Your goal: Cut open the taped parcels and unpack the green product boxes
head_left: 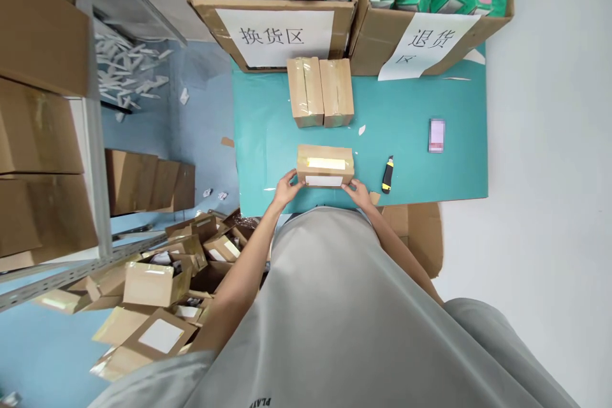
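A small taped cardboard box point(325, 172) with a white label on its near side lies at the front of the green table point(268, 140). At its left end, my left hand point(287, 189) grips the near lower corner between thumb and fingers. My right hand point(358, 194) holds the opposite corner in the same way. Both hands touch the box from the sides, and its underside is hidden. To the right of my right hand lies a black and yellow utility knife point(387, 175). Behind the box stand two similar taped cardboard boxes point(306, 92), side by side.
Two large cartons full of green and pink packages stand at the back, the left carton point(205, 19) and the right carton point(368, 44), with paper signs. A phone-like item point(437, 135) lies at right. Opened boxes point(148, 284) pile up at lower left beside a metal shelf point(95, 140).
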